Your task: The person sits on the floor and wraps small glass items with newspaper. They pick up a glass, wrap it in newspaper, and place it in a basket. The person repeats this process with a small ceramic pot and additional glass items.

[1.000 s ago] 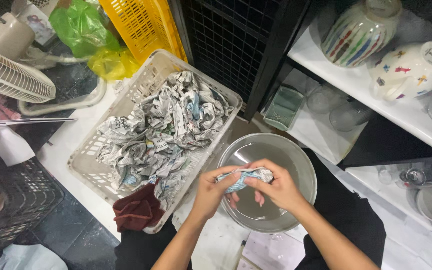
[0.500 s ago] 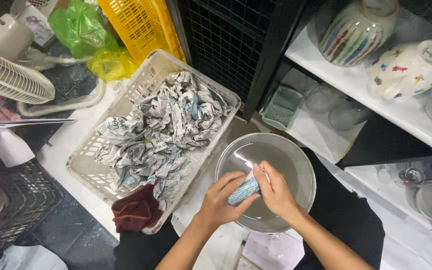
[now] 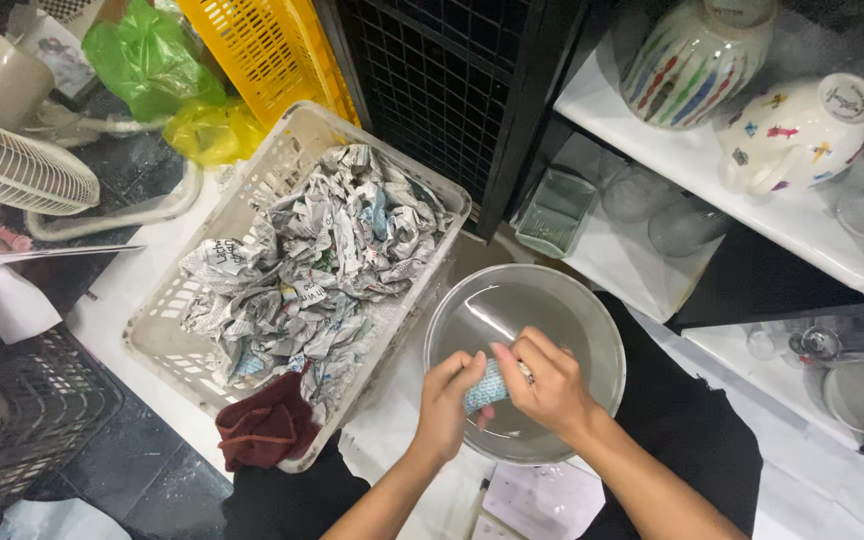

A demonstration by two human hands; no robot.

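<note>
My left hand [image 3: 449, 402] and my right hand [image 3: 542, 382] are both closed around a small blue-and-white wad of cloth or paper [image 3: 485, 386], squeezing it between them. They hover over a large clear glass bowl [image 3: 572, 305] that rests on my lap. To the left stands a white plastic basket [image 3: 282, 160] packed with crumpled newspaper [image 3: 312, 260]. A dark red cloth [image 3: 265, 425] hangs over the basket's near corner.
White shelves at the right carry a striped ceramic jar [image 3: 694, 60], a patterned white teapot [image 3: 800, 130], several glasses [image 3: 682, 228] and a small green dish [image 3: 552, 213]. A yellow crate [image 3: 262, 50], green bag [image 3: 147, 60] and white fan [image 3: 12, 165] sit at the upper left.
The wad was held stretched out between both hands; now it is bunched up tight and lower inside the bowl. The view has drifted slightly.
</note>
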